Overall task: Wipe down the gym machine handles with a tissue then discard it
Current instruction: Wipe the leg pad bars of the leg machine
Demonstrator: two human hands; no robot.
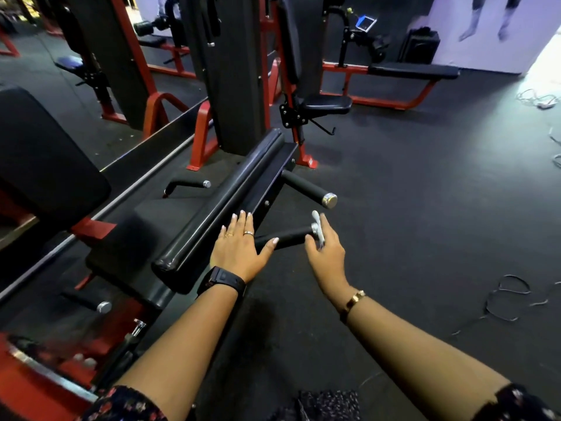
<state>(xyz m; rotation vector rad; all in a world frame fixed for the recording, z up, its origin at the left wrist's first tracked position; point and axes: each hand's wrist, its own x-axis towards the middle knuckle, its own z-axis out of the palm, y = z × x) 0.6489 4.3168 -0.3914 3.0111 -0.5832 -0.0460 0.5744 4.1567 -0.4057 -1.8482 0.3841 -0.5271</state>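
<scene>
- four black handles with chrome end caps stick out of the machine: the near right handle [285,238], the far right handle [306,188], the far left handle [188,184] and the near left handle [86,300].
- one long black pad [218,202] runs down the middle, with two handles on each side of it.
- one white tissue [316,221], two hands, two rings on the left hand, one black watch [223,279] on the left wrist and one gold bracelet [354,300] on the right wrist.
- a loose tangle of thin cables [510,299] lies on the dark floor [425,208], well to the right of the machine.
- the tissue sits at the chrome end of the near right handle, bunched against the cap, with one corner poking up above the fingers.
- the right hand [326,247] pinches the tissue between thumb and fingers; the thumb is on the grip side of the cap and the fingers on the outer side.
- the left hand [239,247] lies flat, palm down, on the edge of the long black pad, fingers straight and spread, holding nothing; its thumb reaches out and touches the inner part of the near right handle.
- both forearms are bare and stretch forward from patterned sleeves; the right one angles in toward the handle's end.
</scene>
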